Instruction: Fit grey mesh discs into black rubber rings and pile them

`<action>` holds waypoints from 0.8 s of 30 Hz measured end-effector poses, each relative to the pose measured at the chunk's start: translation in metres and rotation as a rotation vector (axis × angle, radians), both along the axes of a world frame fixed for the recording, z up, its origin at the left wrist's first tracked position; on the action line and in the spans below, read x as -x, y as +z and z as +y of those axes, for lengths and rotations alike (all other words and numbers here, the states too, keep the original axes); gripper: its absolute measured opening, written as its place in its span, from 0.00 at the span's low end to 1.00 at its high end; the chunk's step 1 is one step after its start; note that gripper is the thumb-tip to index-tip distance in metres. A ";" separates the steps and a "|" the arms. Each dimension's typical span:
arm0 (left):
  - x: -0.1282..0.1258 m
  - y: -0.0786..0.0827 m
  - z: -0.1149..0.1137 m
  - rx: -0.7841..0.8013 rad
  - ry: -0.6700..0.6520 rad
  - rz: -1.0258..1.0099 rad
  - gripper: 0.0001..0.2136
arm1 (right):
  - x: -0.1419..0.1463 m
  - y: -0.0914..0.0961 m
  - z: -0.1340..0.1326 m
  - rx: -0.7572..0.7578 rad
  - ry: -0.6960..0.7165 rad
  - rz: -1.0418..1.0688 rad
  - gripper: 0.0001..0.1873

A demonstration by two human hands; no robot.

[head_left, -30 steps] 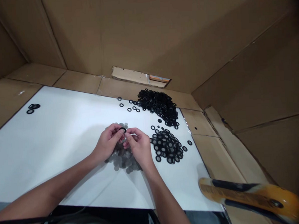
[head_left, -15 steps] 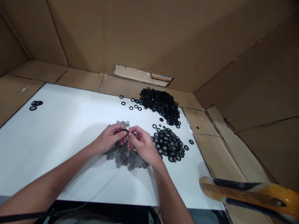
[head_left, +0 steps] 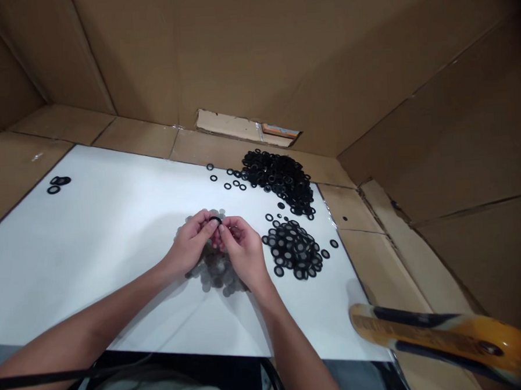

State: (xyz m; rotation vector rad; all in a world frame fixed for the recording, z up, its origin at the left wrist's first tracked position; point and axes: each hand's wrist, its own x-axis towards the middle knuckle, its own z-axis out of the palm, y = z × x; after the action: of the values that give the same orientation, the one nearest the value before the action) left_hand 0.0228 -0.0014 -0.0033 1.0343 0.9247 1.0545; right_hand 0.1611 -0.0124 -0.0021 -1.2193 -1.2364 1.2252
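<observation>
Between the fingertips of both hands is a black ring [head_left: 217,220], like a rubber washer. My left hand [head_left: 192,240] pinches its left side, and my right hand [head_left: 244,246] grips it from the right. Whether a mesh disc sits in the ring is hidden by the fingers. Under the hands lies a loose pile of grey mesh discs [head_left: 218,273]. Just right of my right hand is a heap of black rings with grey centres [head_left: 295,248]. Farther back stands a larger heap of plain black rings [head_left: 279,176].
A white board [head_left: 112,203] covers the work surface, with cardboard walls [head_left: 235,51] around it. A few rings [head_left: 54,189] lie at the far left. A yellow and black object [head_left: 438,337] juts in at the lower right. A dark cable [head_left: 43,378] crosses the lower left.
Both hands have risen slightly with the black ring, and the thumbs now press closer together on it. The ring is turned more toward the camera. The heaps look unchanged.
</observation>
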 end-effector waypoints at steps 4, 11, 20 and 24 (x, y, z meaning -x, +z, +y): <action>0.003 -0.002 0.003 -0.015 -0.070 0.083 0.10 | -0.003 0.004 0.002 0.065 -0.001 0.021 0.08; 0.016 -0.002 0.011 -0.081 -0.204 0.190 0.09 | -0.016 0.007 0.004 0.114 0.126 -0.035 0.10; 0.010 0.003 0.005 -0.036 -0.162 0.151 0.08 | -0.009 -0.001 0.002 0.092 0.087 -0.020 0.06; 0.011 0.003 0.006 -0.032 -0.151 0.154 0.08 | -0.010 -0.001 0.002 0.050 0.066 -0.071 0.06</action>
State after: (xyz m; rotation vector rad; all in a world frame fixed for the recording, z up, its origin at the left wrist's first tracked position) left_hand 0.0117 0.0046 -0.0006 1.2056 0.9395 0.8754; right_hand 0.1711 -0.0108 -0.0033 -1.2762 -1.3141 1.2772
